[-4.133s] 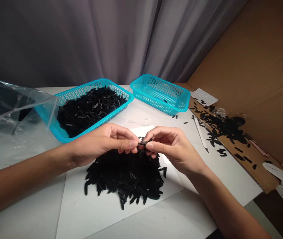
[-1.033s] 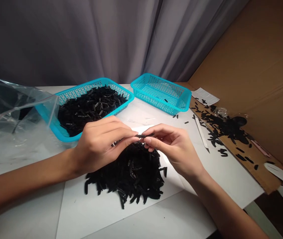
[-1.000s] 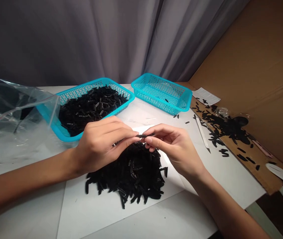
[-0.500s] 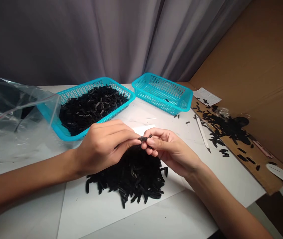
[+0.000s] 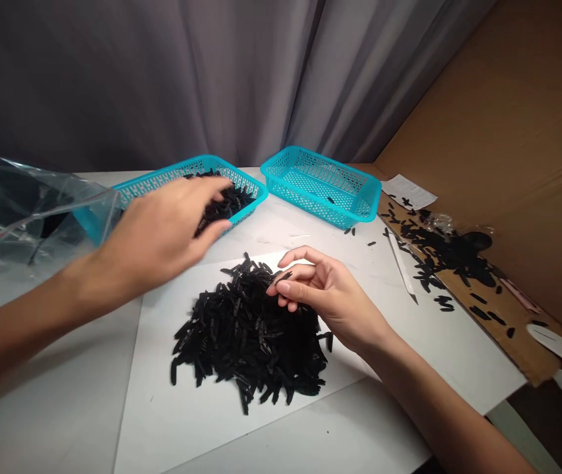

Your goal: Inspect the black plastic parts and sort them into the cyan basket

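Note:
My left hand (image 5: 170, 220) hovers over the near side of the full blue basket (image 5: 261, 195), thumb and fingers apart, with nothing visible in them. Small black strip-like pieces (image 5: 226, 203) fill that basket; my hand hides many of them. Between the thumb and fingers of my right hand (image 5: 333, 293) is a small slim black piece (image 5: 285, 276). Below both hands, a heap of similar black pieces (image 5: 251, 336) lies on a white sheet (image 5: 157, 415). The right hand is above the heap's right edge.
A second blue basket (image 5: 370, 214) at the back holds one black piece. To the right lie a white pen-like tool (image 5: 402, 266), cardboard (image 5: 532, 359) with scattered black pieces and a paper slip (image 5: 413, 191). A clear plastic bag (image 5: 4, 230) stands at left.
My left hand has left the right hand and moved up and left to the full basket, its fingers spreading. My right hand stays nearly in place, still holding a black piece.

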`<move>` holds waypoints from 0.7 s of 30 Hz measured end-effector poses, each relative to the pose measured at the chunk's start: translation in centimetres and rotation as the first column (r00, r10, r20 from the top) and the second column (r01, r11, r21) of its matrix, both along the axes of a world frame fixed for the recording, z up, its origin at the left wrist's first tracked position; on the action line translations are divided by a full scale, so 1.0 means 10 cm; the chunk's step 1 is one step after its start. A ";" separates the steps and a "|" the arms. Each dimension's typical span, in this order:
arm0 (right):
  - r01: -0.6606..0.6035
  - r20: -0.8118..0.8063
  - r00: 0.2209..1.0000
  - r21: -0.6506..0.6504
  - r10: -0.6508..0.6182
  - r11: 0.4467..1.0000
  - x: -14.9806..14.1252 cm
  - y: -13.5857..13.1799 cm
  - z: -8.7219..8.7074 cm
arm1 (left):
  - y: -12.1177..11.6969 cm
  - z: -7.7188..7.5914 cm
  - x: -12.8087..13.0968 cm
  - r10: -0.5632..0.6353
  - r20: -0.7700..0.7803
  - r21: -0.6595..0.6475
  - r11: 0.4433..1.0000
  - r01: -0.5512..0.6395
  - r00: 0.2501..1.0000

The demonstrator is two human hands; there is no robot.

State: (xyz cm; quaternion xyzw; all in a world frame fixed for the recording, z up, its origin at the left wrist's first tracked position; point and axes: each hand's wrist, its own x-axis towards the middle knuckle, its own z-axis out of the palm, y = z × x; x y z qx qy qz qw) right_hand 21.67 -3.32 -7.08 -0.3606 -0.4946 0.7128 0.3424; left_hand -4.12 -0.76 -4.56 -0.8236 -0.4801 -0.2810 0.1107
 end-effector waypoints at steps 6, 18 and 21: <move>-0.017 -0.062 0.998 0.006 0.017 1.000 0.01 -0.01 -0.01 | -0.30 -0.07 0.38 -0.432 0.097 -0.100 0.892 0.441 0.897; 0.062 -0.072 0.996 0.065 -0.057 0.996 0.03 0.00 0.01 | -0.34 -0.13 0.43 -0.476 0.197 0.159 0.878 0.451 0.857; 0.066 -0.090 0.994 0.042 -0.062 0.997 0.04 0.02 0.00 | -0.34 -0.10 0.42 -0.458 0.202 0.169 0.887 0.430 0.865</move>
